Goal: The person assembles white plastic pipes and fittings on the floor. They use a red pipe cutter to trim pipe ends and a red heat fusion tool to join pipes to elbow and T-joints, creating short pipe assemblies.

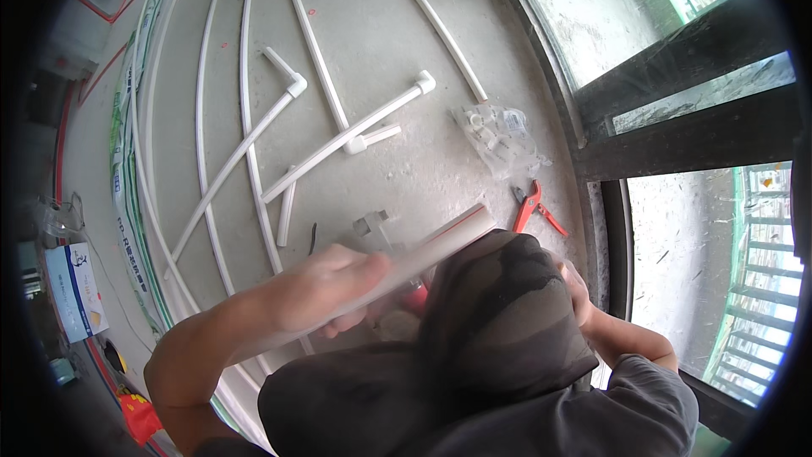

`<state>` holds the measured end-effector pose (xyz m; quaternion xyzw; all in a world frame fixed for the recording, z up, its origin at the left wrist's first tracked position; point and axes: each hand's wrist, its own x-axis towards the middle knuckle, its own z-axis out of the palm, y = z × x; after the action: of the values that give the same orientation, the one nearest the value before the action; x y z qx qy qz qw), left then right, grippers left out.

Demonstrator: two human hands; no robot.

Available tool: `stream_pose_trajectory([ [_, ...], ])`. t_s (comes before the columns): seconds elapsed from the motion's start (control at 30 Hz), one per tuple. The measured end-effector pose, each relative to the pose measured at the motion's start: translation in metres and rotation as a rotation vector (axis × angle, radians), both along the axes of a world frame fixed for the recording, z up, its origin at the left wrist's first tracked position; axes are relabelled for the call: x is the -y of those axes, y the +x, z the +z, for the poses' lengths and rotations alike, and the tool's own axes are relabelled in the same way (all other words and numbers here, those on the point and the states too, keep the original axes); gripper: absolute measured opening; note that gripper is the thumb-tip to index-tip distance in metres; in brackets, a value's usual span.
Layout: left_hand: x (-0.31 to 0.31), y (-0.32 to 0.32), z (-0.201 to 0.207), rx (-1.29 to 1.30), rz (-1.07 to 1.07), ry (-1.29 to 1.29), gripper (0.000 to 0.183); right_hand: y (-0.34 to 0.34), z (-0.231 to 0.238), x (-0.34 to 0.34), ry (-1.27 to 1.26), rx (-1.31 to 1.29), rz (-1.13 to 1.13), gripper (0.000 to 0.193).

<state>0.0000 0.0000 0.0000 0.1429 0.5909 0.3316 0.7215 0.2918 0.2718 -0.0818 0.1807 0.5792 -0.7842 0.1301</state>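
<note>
My left hand [334, 288] is wrapped round a white plastic pipe [440, 241] with a thin red stripe. The pipe slants up to the right, its far end above my bent knee [516, 305] in camouflage trousers. The near part of the pipe runs along my forearm and blurs. My right hand [575, 289] is at the outer side of that knee, its fingers mostly hidden; whether it holds anything does not show. Below the pipe, partly covered, are a grey metal piece [372, 224] and a red object [414, 298] whose kind I cannot make out.
Red-handled pipe cutters [529, 207] lie beside a clear plastic bag [499, 140] of white fittings. Beyond, pipes with elbows [347, 140] and long white pipes [309, 34] cover the concrete floor. A printed box [74, 292] stands left; a dark window frame [617, 228] borders the right.
</note>
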Motion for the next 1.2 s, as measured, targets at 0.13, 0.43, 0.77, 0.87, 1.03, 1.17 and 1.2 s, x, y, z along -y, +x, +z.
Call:
stream_pose_trajectory([
  [0.13,-0.018,-0.003,-0.012,0.040,-0.076,-0.036,0.074,-0.001,0.011,-0.004,-0.020,0.041,-0.037,0.094],
  [0.43,-0.025,0.025,-0.016,-0.773,-0.117,0.405,0.043,0.005,0.000,0.002,-0.065,0.001,-0.038,0.097],
  [0.77,-0.008,0.028,-0.010,-1.889,-0.507,0.711,0.028,-0.007,-0.003,-0.004,-0.110,-0.033,-0.042,0.098],
  [0.87,-0.020,0.030,-0.018,-1.965,-0.546,0.840,0.020,-0.038,-0.002,0.002,-0.100,-0.210,-0.125,0.107],
  [1.03,-0.001,0.014,-0.018,-2.199,-0.554,1.045,0.018,-0.095,0.011,-0.007,-0.222,-0.331,-0.004,0.118],
  [1.17,-0.022,0.020,-0.006,-2.225,-0.615,1.106,0.018,-0.127,0.031,-0.006,-0.323,-0.253,0.098,0.122],
  [1.2,-0.019,0.020,-0.009,-2.243,-0.605,1.113,0.017,-0.128,0.027,-0.013,-0.332,-0.277,0.166,0.123],
])
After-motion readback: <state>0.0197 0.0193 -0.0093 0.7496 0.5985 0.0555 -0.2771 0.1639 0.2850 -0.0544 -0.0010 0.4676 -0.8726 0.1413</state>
